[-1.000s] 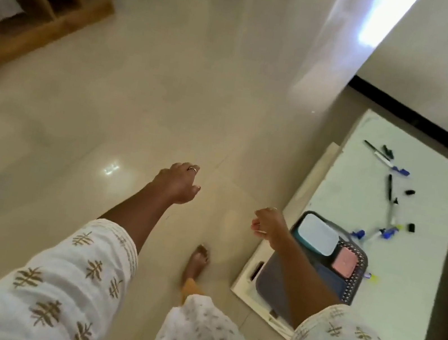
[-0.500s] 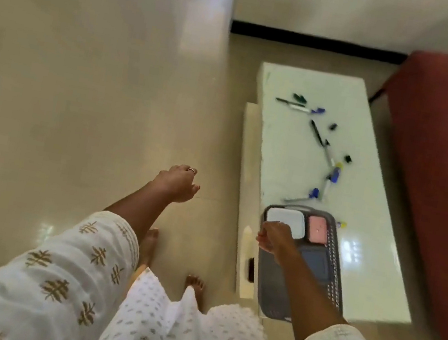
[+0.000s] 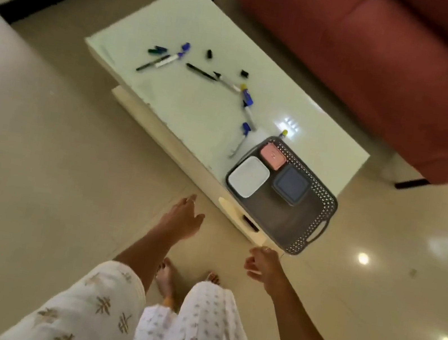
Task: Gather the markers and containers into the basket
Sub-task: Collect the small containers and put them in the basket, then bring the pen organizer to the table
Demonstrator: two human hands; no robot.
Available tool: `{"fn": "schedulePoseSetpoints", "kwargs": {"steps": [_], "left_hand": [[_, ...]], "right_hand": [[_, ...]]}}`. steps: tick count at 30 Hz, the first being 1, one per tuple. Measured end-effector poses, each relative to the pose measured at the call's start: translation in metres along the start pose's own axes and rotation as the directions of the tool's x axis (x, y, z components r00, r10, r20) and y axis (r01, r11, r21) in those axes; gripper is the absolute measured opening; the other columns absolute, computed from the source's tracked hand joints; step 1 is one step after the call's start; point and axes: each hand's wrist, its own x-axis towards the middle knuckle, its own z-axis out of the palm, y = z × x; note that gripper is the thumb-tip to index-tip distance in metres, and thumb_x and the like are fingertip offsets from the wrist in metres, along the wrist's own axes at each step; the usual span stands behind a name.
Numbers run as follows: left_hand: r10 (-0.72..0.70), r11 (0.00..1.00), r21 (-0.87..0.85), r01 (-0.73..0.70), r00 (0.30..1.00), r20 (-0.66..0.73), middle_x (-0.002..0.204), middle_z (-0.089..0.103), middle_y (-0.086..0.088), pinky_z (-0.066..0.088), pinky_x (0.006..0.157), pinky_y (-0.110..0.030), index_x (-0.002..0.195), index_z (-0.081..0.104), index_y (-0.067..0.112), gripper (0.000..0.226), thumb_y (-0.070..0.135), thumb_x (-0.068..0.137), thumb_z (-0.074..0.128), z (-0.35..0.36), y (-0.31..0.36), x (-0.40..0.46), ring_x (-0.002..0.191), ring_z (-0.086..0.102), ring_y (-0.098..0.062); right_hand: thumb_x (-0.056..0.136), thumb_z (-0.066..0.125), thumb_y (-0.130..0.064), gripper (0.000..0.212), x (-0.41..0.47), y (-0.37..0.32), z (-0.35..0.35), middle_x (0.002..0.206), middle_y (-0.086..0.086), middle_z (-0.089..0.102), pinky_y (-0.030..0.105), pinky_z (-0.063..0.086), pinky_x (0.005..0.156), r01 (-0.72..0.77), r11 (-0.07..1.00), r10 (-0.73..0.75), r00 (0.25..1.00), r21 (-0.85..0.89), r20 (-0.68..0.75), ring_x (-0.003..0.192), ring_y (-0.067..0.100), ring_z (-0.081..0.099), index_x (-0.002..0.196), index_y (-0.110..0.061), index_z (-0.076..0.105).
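Your left hand (image 3: 182, 217) hangs loosely open over the floor (image 3: 24, 166), fingers extended, touching nothing. Your right hand (image 3: 264, 267) is half curled with the fingers bent inward; it seems empty, though motion blur makes that hard to confirm. The basket (image 3: 316, 221) sits on the near corner of the white surface (image 3: 197, 112), holding a white box (image 3: 249, 176), a pink box (image 3: 273, 156) and a blue box (image 3: 291, 184). The markers (image 3: 200, 72) and loose caps lie scattered beyond it on the surface. A red sofa (image 3: 383, 63) stands just behind.
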Motion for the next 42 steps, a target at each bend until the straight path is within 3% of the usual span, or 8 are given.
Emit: {"fn": "schedulePoseSetpoints", "kwargs": {"steps": [8, 12, 14, 17, 25, 33, 38, 42], "left_hand": [[-0.086, 0.992, -0.077, 0.096, 0.989, 0.121, 0.155, 0.027, -0.014, 0.029, 0.114, -0.035, 0.149, 0.018, 0.008, 0.063, 0.025, 0.096, 0.046, 0.072, -0.015, 0.057, 0.141, 0.031, -0.027], [-0.107, 0.991, -0.068, 0.116, 0.987, 0.120, 0.154, 0.029, -0.014, 0.030, 0.113, -0.035, 0.149, 0.020, 0.009, 0.062, 0.022, 0.095, 0.047, 0.119, -0.039, 0.116, 0.140, 0.033, -0.028], [-0.110, 0.993, -0.036, 0.115, 0.987, 0.121, 0.154, 0.029, -0.014, 0.031, 0.113, -0.037, 0.149, 0.020, 0.009, 0.062, 0.022, 0.095, 0.047, 0.145, -0.051, 0.152, 0.139, 0.034, -0.029], [-0.080, 0.997, 0.017, 0.079, 0.988, 0.135, 0.155, 0.026, -0.012, 0.034, 0.112, -0.039, 0.150, 0.018, 0.012, 0.062, 0.023, 0.096, 0.046, 0.193, -0.067, 0.208, 0.139, 0.034, -0.029], [0.276, 0.933, 0.192, -0.306, 0.947, 0.166, 0.149, 0.040, -0.002, 0.036, 0.112, -0.041, 0.144, 0.035, 0.022, 0.051, 0.020, 0.094, 0.046, 0.283, -0.092, 0.311, 0.136, 0.040, -0.022], [0.383, 0.908, 0.137, -0.396, 0.917, 0.110, 0.148, 0.041, -0.001, 0.037, 0.110, -0.036, 0.142, 0.038, 0.025, 0.048, 0.020, 0.094, 0.046, 0.317, -0.084, 0.369, 0.135, 0.041, -0.020], [0.364, 0.919, 0.117, -0.376, 0.924, 0.115, 0.148, 0.042, 0.000, 0.035, 0.112, -0.034, 0.141, 0.040, 0.023, 0.045, 0.019, 0.096, 0.044, 0.308, -0.102, 0.365, 0.136, 0.040, -0.017], [0.312, 0.938, 0.114, -0.327, 0.941, 0.130, 0.149, 0.040, -0.002, 0.034, 0.111, -0.031, 0.142, 0.039, 0.019, 0.046, 0.017, 0.096, 0.045, 0.292, -0.118, 0.341, 0.137, 0.040, -0.017]], "right_hand": [[0.089, 0.053, -0.017, 0.012, 0.065, 0.062, 0.038, 0.073, 0.006, 0.058, 0.028, 0.045, 0.065, -0.131, 0.962, 0.115, 0.990, 0.238, 0.080, 0.067, 0.019, 0.055, 0.091, -0.013, 0.064], [0.088, 0.057, -0.018, 0.007, 0.136, 0.085, 0.063, 0.071, 0.003, 0.056, 0.026, 0.040, 0.062, -0.131, 0.944, 0.114, 0.991, 0.303, 0.075, 0.063, 0.015, 0.051, 0.084, -0.015, 0.063], [0.085, 0.061, -0.026, 0.009, 0.184, 0.097, 0.076, 0.083, 0.003, 0.061, 0.027, 0.041, 0.064, -0.066, 0.971, 0.068, 0.998, 0.229, -0.002, 0.072, 0.016, 0.056, 0.088, -0.018, 0.063], [0.082, 0.064, -0.032, 0.040, 0.260, 0.111, 0.085, 0.114, 0.008, 0.061, 0.026, 0.045, 0.077, -0.002, 0.998, 0.012, 0.987, 0.067, -0.158, 0.100, 0.023, 0.059, 0.117, -0.013, 0.056], [0.080, 0.067, -0.044, 0.088, 0.398, 0.115, 0.079, 0.151, 0.016, 0.024, 0.049, 0.033, 0.109, 0.108, 0.973, -0.184, 0.894, -0.203, -0.407, 0.136, 0.038, 0.030, 0.147, -0.011, 0.020], [0.072, 0.065, -0.063, 0.082, 0.463, 0.088, 0.088, 0.144, 0.015, 0.036, 0.057, 0.023, 0.111, 0.065, 0.979, -0.152, 0.864, -0.193, -0.479, 0.139, 0.039, 0.021, 0.136, -0.016, 0.043], [0.073, 0.068, -0.041, 0.062, 0.464, 0.088, 0.092, 0.138, 0.013, 0.040, 0.052, 0.025, 0.108, 0.067, 0.974, -0.170, 0.842, -0.215, -0.512, 0.136, 0.038, 0.021, 0.127, -0.016, 0.051], [0.070, 0.070, -0.044, 0.072, 0.443, 0.107, 0.100, 0.139, 0.018, 0.029, 0.051, 0.034, 0.104, 0.086, 0.951, -0.224, 0.853, -0.298, -0.470, 0.129, 0.044, 0.027, 0.131, -0.018, 0.040]]}}
